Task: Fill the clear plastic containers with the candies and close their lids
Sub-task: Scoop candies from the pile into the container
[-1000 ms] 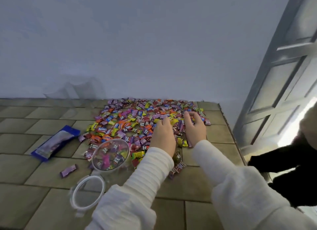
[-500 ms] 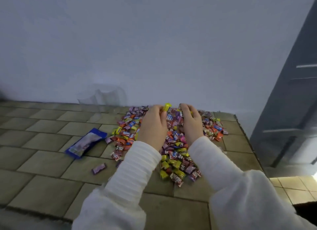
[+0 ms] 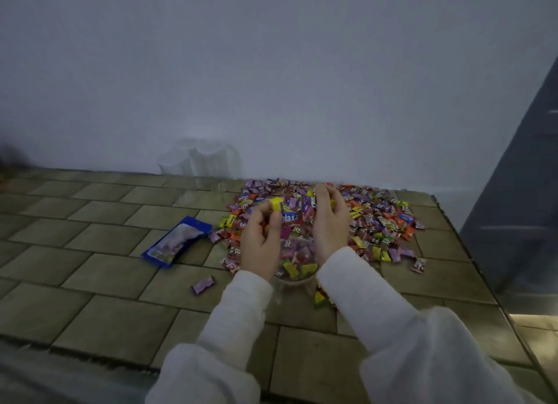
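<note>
step: dropping scoop into container | both grips cupped round candies (image 3: 291, 215), left hand (image 3: 261, 242), right hand (image 3: 329, 222) | clear container (image 3: 294, 265) directly below, near side of pile on tabletop (image 3: 120, 283), mouth up, midway between hands | lid not in view

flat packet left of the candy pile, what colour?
Blue packet, pale purplish middle panel; head view.

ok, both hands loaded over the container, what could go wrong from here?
1. The left hand and right hand hold a heaped scoop of candies over the narrow clear container; some will likely spill past its rim.
2. The container looks nearly full, so overfilling may keep the lid from closing.
</note>
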`<state>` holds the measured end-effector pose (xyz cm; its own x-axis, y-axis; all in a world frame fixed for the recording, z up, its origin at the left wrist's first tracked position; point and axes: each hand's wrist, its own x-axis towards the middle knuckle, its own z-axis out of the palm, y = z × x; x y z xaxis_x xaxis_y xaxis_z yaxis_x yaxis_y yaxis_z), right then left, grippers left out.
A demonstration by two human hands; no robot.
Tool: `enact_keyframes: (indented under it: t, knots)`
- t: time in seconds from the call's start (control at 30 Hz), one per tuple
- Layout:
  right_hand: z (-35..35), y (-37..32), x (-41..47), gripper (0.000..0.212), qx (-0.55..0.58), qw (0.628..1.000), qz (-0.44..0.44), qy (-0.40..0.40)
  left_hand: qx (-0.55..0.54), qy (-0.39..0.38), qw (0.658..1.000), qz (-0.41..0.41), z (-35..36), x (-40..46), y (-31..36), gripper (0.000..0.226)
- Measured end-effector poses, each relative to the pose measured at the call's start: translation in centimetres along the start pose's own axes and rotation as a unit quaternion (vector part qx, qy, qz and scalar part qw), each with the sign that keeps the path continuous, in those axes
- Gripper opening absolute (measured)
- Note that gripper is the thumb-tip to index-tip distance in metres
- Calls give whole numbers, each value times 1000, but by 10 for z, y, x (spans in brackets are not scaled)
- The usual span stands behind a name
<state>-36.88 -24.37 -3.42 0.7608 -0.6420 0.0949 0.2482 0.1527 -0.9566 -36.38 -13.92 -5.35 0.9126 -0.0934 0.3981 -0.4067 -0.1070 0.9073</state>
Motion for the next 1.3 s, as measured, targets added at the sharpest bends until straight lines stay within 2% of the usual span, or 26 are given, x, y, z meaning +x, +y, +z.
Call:
enact_keyframes:
  t: [0.1, 0.23, 0.5, 0.7, 0.87, 1.03, 1.1, 1.2, 1.27, 1.3]
  knots:
    - [5, 2, -3, 22, 15, 1000, 20, 5, -15, -25, 999, 24, 0, 1, -3, 16]
    - [5, 1, -2, 12, 7, 1000, 13, 21, -39, -61, 996, 43, -1, 5, -8, 14]
    - [6, 1, -3, 12, -26, 1000, 10, 6, -82, -96, 990, 68, -4, 7, -9, 5]
    - [4, 0, -4, 10, -28, 1000, 7, 8, -69, -111, 987, 91, -4, 6, -11, 12]
    - [5, -1, -6, 15, -38, 999, 6, 17, -82, -91, 990, 69, -4, 6, -15, 25]
    - [3, -2, -6, 15, -37, 999, 6, 10, -232, 5, 971, -57, 1, 4, -26, 23]
    - [2, -4, -7, 18, -36, 999, 4, 7, -247, -16, 958, -143, 1, 1, -36, 30]
    - [2, -6, -8, 21, -39, 999, 13, 3, -252, -103, 920, -282, 1, -8, -47, 74]
    - [2, -8, -9, 21, -38, 999, 24, -4, -265, -118, 907, -305, 3, -10, -49, 93]
    - [3, -7, -10, 22, -39, 999, 27, -7, -277, -113, 905, -301, 4, -10, -49, 95]
